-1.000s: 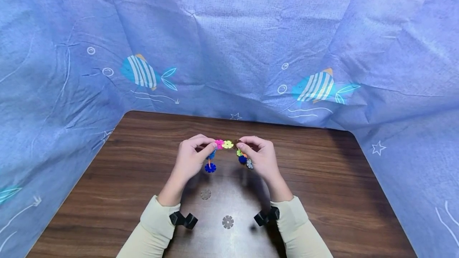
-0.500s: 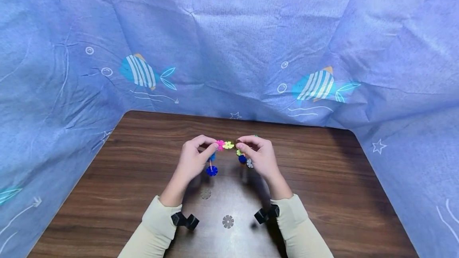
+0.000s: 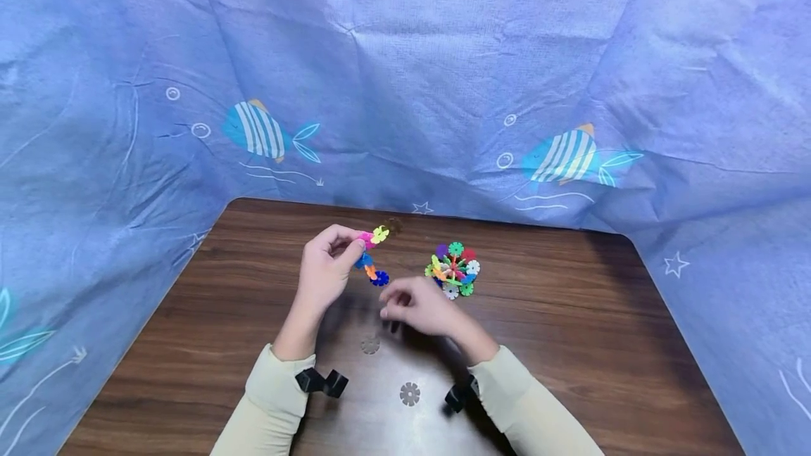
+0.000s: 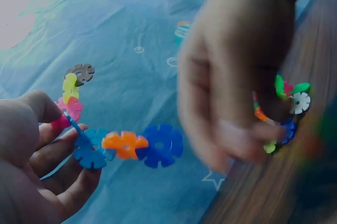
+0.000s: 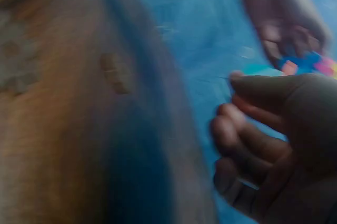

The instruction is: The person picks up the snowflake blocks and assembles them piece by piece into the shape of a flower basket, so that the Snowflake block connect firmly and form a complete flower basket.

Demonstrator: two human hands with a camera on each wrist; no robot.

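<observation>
My left hand [image 3: 328, 266] pinches a chain of interlocking snowflake discs at its pink disc [image 4: 71, 107]. On one side of that grip come a yellow disc [image 3: 380, 234] and a brown disc [image 4: 80, 73]. The other side runs through a light blue disc [image 4: 92, 148] and an orange disc [image 4: 125, 145] to a dark blue disc [image 3: 379, 278]. My right hand [image 3: 421, 307] is blurred in both wrist views. Its fingers are loosely bent with nothing seen between them, just below and right of the dark blue disc in the head view.
A round cluster of many-coloured discs [image 3: 454, 270] sits on the brown wooden table [image 3: 557, 343], behind my right hand. Two loose grey discs lie nearer me, one grey disc [image 3: 370, 344] farther and another grey disc [image 3: 410, 394] closer. A blue fish-print cloth [image 3: 405, 90] hangs behind the table.
My right hand has left the brown end of the chain and come down and left, uncovering the disc cluster. The left hand has moved slightly up and left with the chain, which has turned.
</observation>
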